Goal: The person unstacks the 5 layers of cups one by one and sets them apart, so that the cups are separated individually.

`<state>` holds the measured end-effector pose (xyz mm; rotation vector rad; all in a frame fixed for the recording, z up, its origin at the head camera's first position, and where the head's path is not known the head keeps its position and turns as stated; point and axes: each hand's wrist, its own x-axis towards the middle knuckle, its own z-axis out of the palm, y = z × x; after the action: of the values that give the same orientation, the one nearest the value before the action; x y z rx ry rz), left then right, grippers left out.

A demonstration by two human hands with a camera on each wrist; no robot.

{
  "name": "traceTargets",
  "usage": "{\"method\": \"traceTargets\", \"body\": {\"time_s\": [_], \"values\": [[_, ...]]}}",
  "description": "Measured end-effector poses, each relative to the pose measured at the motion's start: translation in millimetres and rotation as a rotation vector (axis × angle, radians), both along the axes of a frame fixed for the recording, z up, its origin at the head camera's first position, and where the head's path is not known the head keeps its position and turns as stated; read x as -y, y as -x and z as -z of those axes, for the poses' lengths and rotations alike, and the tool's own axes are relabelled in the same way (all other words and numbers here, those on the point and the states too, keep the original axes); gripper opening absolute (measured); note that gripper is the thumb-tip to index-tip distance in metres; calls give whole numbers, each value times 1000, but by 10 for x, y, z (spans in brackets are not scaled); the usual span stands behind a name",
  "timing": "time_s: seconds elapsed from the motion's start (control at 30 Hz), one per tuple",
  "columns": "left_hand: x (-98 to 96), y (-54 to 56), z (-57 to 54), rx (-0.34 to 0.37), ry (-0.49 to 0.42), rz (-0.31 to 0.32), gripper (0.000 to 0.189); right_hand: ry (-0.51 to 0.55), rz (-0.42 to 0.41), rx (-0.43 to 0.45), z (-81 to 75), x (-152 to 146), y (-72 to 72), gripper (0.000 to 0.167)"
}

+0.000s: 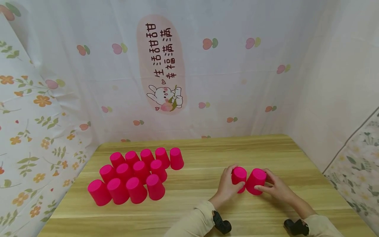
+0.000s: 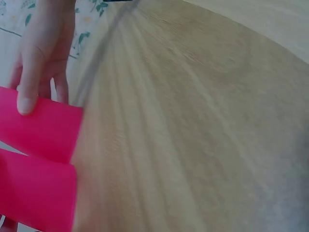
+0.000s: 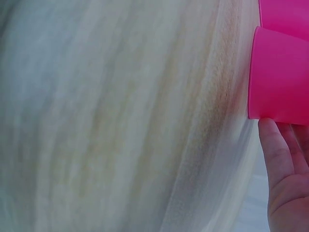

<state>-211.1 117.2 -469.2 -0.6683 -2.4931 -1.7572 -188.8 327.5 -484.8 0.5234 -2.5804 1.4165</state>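
Note:
Two pink cups stand upside down side by side at the right of the table, in the head view. My left hand (image 1: pixel 227 185) grips the left cup (image 1: pixel 239 174), fingers round its far left side and thumb across its front. The right cup (image 1: pixel 255 181) leans slightly, its base close beside the left one. My right hand (image 1: pixel 278 188) holds this cup from the right, thumb at the front and fingers behind. In the right wrist view the thumb of the right hand (image 3: pixel 289 179) presses near the wide rim of its cup (image 3: pixel 280 77).
Several more pink cups (image 1: pixel 137 190) stand upside down in three rows on the left of the wooden table (image 1: pixel 201 210). A printed curtain (image 1: pixel 231 82) hangs behind the table's far edge, with more cloth at both sides. Black straps (image 1: pixel 220 223) sit on both wrists.

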Motion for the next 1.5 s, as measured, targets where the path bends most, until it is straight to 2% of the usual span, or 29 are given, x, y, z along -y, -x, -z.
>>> {"method": "traceTargets", "body": {"time_s": [0.2, 0.47, 0.6, 0.77, 0.9, 1.1, 1.3, 1.5], "values": [[23, -8, 78, 49, -45, 3, 54, -8, -1, -23, 7, 0, -5, 45], [72, 23, 58, 99, -81, -3, 52, -38, 15, -36, 10, -2, 0, 45], [175, 92, -27, 67, -90, -40, 51, -55, 31, -30, 3, 7, 6, 44], [412, 168, -128, 4, -102, -94, 52, -42, 25, -30, -1, 13, 2, 44], [659, 213, -158, -44, -128, -161, 52, -18, 11, -22, -1, 15, -7, 44], [1039, 277, -147, -63, -192, -323, 53, -28, 24, -16, -18, 11, -14, 44], [1312, 278, -92, -21, -234, -491, 55, -27, 22, 4, -27, 9, -12, 45], [1473, 251, -54, 40, -202, -560, 56, -31, 28, 3, -6, 17, -9, 45]]}}
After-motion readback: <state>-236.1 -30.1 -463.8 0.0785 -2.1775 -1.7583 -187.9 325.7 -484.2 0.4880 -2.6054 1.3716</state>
